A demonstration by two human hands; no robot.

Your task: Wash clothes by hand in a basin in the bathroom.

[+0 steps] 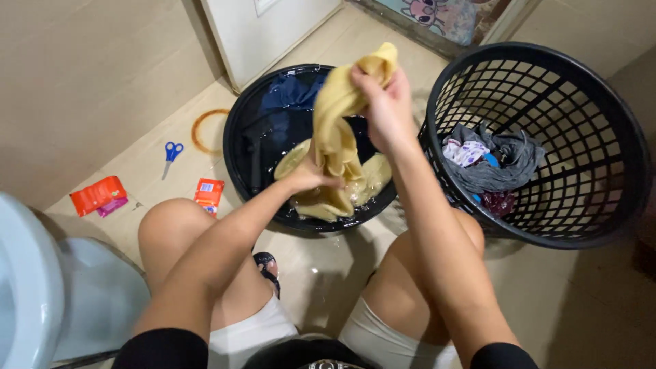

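Gripped wet yellow cloth [336, 130]: right hand [384, 102] bunching top, left hand [309, 176] squeezing lower part; probably soft, heavy, slippery (soaked).

— Which packages are seen on the tiled floor?

— Three small sachets are seen at the left. A flat orange sachet [98, 194] with a pale patch is laid nearest the wall, and a smaller pink sachet [111, 206] is tucked against its lower edge, touching it. An orange packet [209, 194], rectangular with a blue-and-white panel, is set apart from them, just beside the black basin [239, 137] and close to a bent knee.

— Are labels, signs or screens shown?

— None can be made out.
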